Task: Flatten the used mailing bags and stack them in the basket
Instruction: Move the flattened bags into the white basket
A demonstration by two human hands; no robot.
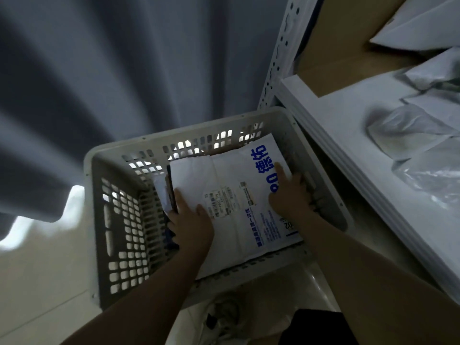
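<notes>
Both my hands are down in the grey basket [117, 220] on the white mailing bag [231, 175] with blue print. The bag lies flat on top of the stack, filling the basket from the right wall to short of the left wall. Its near edge is at the near rim.

My left hand [191, 222] is at the bag's left edge. The thumb and forefinger lie straight on top and the other fingers dip off the edge. I can't tell if they hook under.

My right hand [291, 195] is at the right edge. The forefinger is straight on the print and the remaining fingers bend over the edge, between the bag and the right wall, gripping it.

Some darker flat items [165, 192] poke out beneath by the left wall. There are more loose bags [408, 135] on the white shelf [331, 115], right of the basket.
</notes>
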